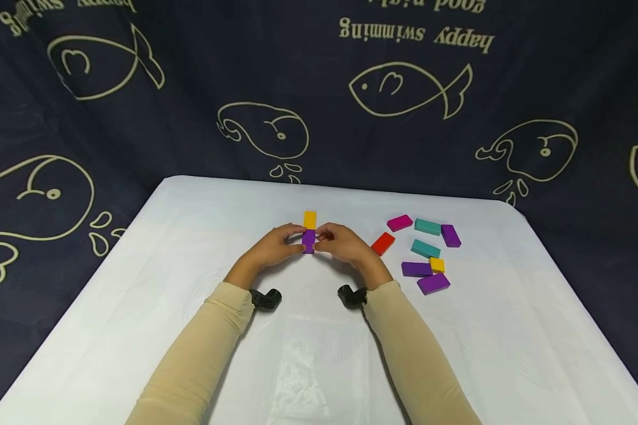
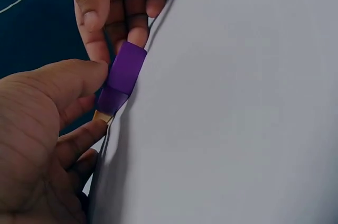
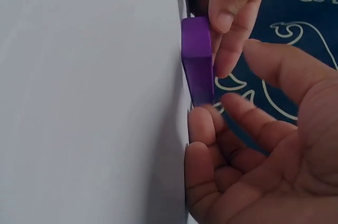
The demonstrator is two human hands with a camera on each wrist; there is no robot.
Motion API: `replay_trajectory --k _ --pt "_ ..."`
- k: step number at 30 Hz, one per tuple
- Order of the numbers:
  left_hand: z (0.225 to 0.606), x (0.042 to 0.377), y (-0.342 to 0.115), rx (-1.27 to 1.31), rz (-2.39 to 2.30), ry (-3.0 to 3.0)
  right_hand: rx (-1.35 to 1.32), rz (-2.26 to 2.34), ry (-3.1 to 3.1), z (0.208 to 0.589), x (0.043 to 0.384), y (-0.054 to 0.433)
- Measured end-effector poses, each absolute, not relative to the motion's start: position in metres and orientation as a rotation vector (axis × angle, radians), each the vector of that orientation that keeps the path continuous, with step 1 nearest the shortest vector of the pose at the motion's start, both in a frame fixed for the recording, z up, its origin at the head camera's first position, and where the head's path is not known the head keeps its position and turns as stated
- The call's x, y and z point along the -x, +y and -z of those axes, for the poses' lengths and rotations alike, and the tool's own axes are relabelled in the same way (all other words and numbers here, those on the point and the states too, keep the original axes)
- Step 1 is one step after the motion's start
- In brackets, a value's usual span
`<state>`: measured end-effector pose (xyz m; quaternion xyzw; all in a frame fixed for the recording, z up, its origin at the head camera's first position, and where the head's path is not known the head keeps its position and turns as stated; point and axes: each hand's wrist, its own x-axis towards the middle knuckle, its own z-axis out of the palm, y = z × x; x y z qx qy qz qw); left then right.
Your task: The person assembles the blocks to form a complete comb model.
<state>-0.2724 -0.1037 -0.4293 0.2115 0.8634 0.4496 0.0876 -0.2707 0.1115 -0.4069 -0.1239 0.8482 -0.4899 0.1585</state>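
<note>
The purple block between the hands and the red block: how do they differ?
The purple block sits between the left hand and right hand; the red block lies off to the right. The purple block points nearly straight ahead; the red block lies slanted. Both are oblong.

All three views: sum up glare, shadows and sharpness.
Head view: pale sheen on the white tabletop between the sleeves, soft shadows beside them. Left wrist view: dimmer and greyer, diffuse shadow near the purple block, whose edges stay readable. Right wrist view: also dim, soft shadow on the tabletop, no strong glare.
</note>
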Motion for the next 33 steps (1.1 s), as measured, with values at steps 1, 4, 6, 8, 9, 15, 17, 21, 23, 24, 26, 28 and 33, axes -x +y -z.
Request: replay_trajectory --k 1,4,6,8,9,15,17,21,23,24,26,28,33 --pt "0.43 0.273 -0.103 -0.661 -1.34 2.578 0.368 1.409 2.421 0.406 0.27 0.113" --pt "0.431 0.272 -0.101 -0.702 -1.318 2.615 0.43 1.434 2.388 0.403 0.268 0.119" --pt "0.431 0.271 -0.1 -0.691 -1.28 2.646 0.464 1.433 2.375 0.402 0.266 0.124" --pt "0.431 0.271 -0.1 -0.672 -1.228 2.678 0.487 1.419 2.381 0.398 0.264 0.129" --pt "0.431 0.271 -0.1 -0.662 -1.211 2.688 0.485 1.416 2.383 0.396 0.263 0.132" --pt "0.433 0.271 -0.101 -0.677 -1.181 2.713 0.446 1.39 2.459 0.381 0.257 0.157" --pt "0.433 0.271 -0.101 -0.675 -1.17 2.717 0.441 1.37 2.5 0.377 0.254 0.168" --pt "0.432 0.27 -0.101 -0.667 -1.167 2.713 0.425 1.311 2.603 0.374 0.248 0.193" --pt "0.431 0.27 -0.101 -0.67 -1.164 2.716 0.4 1.276 2.653 0.374 0.246 0.206" --pt "0.431 0.269 -0.101 -0.67 -1.167 2.715 0.387 1.262 2.674 0.374 0.246 0.212" --pt "0.43 0.268 -0.101 -0.665 -1.172 2.709 0.358 1.235 2.709 0.375 0.244 0.224" --pt "0.43 0.268 -0.102 -0.659 -1.172 2.707 0.319 1.218 2.73 0.376 0.243 0.234" --pt "0.432 0.267 -0.102 -0.67 -1.172 2.71 0.293 1.19 2.755 0.379 0.242 0.248"
